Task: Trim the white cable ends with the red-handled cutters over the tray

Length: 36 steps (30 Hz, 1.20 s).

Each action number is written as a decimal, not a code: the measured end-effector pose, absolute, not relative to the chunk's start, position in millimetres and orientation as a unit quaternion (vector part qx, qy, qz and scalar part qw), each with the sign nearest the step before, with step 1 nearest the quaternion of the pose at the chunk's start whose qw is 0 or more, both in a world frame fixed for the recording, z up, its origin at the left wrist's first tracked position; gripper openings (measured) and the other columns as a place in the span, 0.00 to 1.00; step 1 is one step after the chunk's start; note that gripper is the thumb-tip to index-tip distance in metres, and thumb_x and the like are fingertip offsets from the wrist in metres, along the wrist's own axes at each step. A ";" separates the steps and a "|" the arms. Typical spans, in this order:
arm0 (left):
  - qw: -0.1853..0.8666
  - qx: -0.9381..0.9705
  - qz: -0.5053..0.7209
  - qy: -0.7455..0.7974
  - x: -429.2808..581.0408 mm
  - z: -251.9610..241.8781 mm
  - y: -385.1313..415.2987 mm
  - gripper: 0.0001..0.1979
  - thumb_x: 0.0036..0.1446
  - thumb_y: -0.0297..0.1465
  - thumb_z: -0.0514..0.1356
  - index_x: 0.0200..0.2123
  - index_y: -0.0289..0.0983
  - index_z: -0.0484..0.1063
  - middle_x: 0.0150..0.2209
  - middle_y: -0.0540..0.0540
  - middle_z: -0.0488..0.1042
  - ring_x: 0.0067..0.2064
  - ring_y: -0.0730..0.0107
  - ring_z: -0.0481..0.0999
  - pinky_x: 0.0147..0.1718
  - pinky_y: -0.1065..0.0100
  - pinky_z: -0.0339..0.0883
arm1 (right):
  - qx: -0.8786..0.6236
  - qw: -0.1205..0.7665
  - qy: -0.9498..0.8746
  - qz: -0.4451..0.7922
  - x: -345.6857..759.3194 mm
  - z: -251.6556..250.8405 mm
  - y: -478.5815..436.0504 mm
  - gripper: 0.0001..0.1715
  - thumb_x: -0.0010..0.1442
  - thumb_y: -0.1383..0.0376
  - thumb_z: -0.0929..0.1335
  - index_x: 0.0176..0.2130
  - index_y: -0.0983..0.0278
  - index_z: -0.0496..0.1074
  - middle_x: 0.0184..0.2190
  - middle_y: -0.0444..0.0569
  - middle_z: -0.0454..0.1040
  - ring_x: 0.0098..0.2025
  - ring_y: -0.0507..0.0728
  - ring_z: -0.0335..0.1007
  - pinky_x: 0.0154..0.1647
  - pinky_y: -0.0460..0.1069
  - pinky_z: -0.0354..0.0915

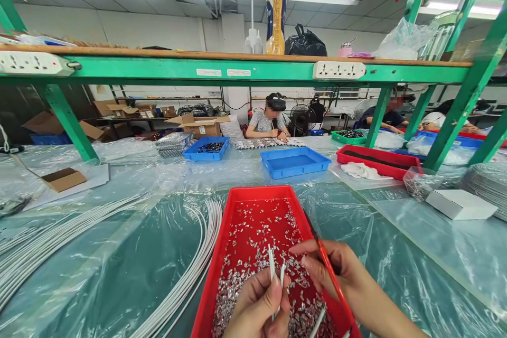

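Note:
Over the red tray (237, 206) of several small silver metal pieces (253, 243), my left hand (259, 303) is closed round thin white cables (271, 264) whose two ends stick up between its fingers. My right hand (336, 274) hovers just right of those ends above the tray's right rim, fingers pinched together on something too small to make out. Another white cable end (318, 321) lies low in the tray between my hands.
Long white cables (119, 253) curve across the plastic-covered table at left. Blue trays (295, 161) (208, 149), a red tray (376, 158), a white box (459, 203) and a cardboard box (63, 178) stand farther back. People work behind the green shelf frame (237, 69).

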<state>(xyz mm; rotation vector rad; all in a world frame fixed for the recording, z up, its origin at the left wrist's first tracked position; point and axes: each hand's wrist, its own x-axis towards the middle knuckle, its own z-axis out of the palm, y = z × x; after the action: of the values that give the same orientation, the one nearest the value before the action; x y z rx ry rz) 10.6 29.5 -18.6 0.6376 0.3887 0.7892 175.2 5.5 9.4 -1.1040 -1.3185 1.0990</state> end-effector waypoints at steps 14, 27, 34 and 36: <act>0.814 0.328 0.367 0.308 14.5 -4.2 18.8 0.18 0.34 0.40 0.72 0.25 0.34 0.74 0.16 0.52 0.70 0.13 0.88 0.62 0.14 0.83 0.49 | -0.456 0.563 -0.446 0.526 154.3 14.7 -1.0 0.14 0.39 0.66 0.78 0.23 0.64 0.70 0.17 0.38 0.68 0.19 0.48 0.63 0.19 0.41 0.58; 0.589 0.506 0.468 0.422 15.9 -5.7 19.3 0.18 0.39 0.42 0.68 0.18 0.35 0.68 0.15 0.53 0.65 0.17 0.78 0.63 0.17 0.76 0.57 | -0.453 0.493 -0.572 0.474 149.6 13.3 -5.9 0.15 0.53 0.55 0.68 0.27 0.62 0.62 0.22 0.40 0.60 0.20 0.50 0.57 0.21 0.44 0.55; 0.593 0.436 0.530 0.421 1.8 5.4 24.7 0.18 0.39 0.42 0.69 0.23 0.34 0.69 0.10 0.53 0.68 0.13 0.80 0.63 0.14 0.80 0.54 | -0.477 0.496 -0.631 0.358 161.0 27.6 -4.3 0.13 0.55 0.56 0.66 0.25 0.61 0.65 0.18 0.39 0.57 0.20 0.50 0.52 0.19 0.44 0.51; 0.642 0.411 0.522 0.383 1.0 6.3 23.1 0.19 0.36 0.43 0.70 0.22 0.33 0.70 0.13 0.52 0.70 0.13 0.80 0.65 0.13 0.80 0.56 | -0.515 0.452 -0.615 0.391 169.3 31.1 3.0 0.12 0.55 0.58 0.67 0.26 0.63 0.66 0.19 0.39 0.59 0.20 0.50 0.53 0.20 0.44 0.53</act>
<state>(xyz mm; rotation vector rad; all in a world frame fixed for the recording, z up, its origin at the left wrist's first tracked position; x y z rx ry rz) 1.0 23.1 6.3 0.9368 0.8725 1.1887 169.3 3.0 31.1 -1.2710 -1.5193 0.9651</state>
